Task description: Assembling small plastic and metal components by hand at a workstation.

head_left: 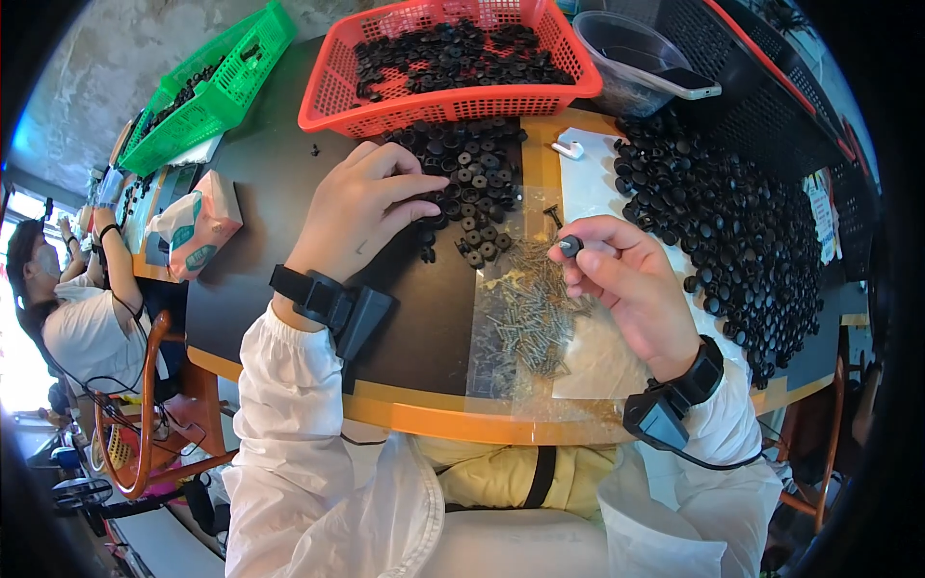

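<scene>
- Head view: the cap (575,247) is best kept lightly pinched, its metal tip clear.
- It is held by the right hand (636,289), palm upturned, near the screws (530,332) by the counter's (414,332) near edge.
- The left hand (361,204) is arched over the pile (474,178), farther from that edge, thumb and forefinger narrowly parted.

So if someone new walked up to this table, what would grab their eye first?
Probably the bright red basket at the far side of the table, holding many small black parts. Next, likely, the big heap of black caps spread over the table's right side. Nearer the front, a loose pile of screws stands out, with the right hand pinching a small black piece close by.
</scene>
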Motion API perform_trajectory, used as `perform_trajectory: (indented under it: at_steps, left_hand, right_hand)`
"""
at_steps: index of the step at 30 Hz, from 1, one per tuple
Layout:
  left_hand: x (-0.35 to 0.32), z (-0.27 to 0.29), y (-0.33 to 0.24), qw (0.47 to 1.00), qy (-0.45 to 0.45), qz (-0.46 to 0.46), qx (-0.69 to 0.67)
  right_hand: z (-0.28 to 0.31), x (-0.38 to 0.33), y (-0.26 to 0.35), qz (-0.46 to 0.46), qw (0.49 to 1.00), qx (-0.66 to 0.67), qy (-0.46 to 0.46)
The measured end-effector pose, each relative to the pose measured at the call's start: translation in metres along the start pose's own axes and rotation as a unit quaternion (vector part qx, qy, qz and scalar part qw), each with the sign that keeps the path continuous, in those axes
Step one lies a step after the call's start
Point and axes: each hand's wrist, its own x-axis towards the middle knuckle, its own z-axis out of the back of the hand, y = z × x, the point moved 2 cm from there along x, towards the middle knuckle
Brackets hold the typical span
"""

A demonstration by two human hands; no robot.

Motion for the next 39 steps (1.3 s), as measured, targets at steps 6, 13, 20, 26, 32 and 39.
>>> perform_trajectory:
  at_steps: [6, 13, 20, 26, 32, 39]
  left_hand:
    - [0.003, -0.006, 0.001, 0.999, -0.003, -0.031, 0.023]
    - [0.004, 0.0, -0.017, 0.992, -0.081, 0.048, -0.083]
    - [-0.003, -0.016, -0.055, 0.877, 0.005, 0.103, -0.47]
    - [-0.008, -0.03, -0.065, 0.829, -0.057, 0.004, -0.556]
    - [-0.013, -0.03, -0.073, 0.803, -0.038, 0.103, -0.585]
    - [-0.008, -0.028, -0.071, 0.836, -0.041, 0.051, -0.545]
  right_hand:
    - [0.0, -0.001, 0.0, -0.002, 1.0, -0.011, 0.007]
    - [-0.004, 0.0, 0.0, 0.003, 1.0, -0.025, 0.001]
    - [-0.001, -0.002, -0.001, 0.017, 1.0, -0.01, 0.005]
    - [-0.008, -0.003, -0.004, 0.079, 0.994, -0.081, 0.006]
    - [-0.011, -0.004, -0.002, 0.11, 0.99, -0.087, 0.022]
    - [-0.01, -0.004, -0.003, 0.148, 0.978, -0.146, 0.005]
